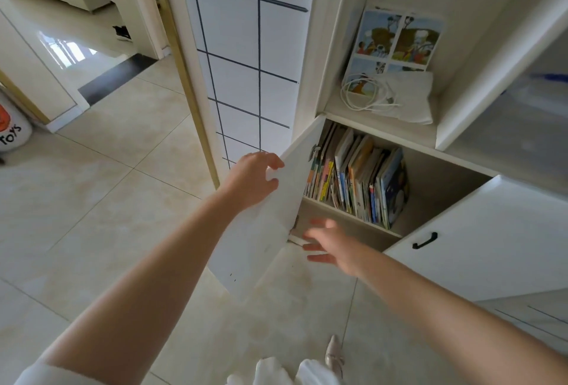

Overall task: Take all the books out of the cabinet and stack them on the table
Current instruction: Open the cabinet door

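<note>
Many books [358, 180] stand upright in a tight row on the shelf inside the lower cabinet [442, 182], right of frame centre. Their spines face outward, and the rightmost ones lean slightly left against the rest. The row fills the left part of the compartment.

I hold the left door [261, 218] with my left hand [253, 177], just left of centre. My fingers curl over the door's top edge and grip it. The door stands swung outward, edge-on to the camera, hinged beside the books.

My right hand [333, 245] hovers below the shelf front, lower centre of the frame. Its fingers are spread and straight, holding nothing and touching nothing. The hand is blurred.

The right door [479, 243] is also swung open, at the right of the frame, and carries a black handle [425, 241].

In the open compartment above the books, upper right of centre, a picture book [396, 40] leans against the back wall. A coiled white cable [365, 94] and a folded white cloth [408, 97] lie in front of it.

A white panel with dark grid lines [246, 46] stands to the left of the cabinet. The tiled floor [101, 194] fills the left half of the frame. A white bag printed "toys" [12, 129] sits at the left edge.
</note>
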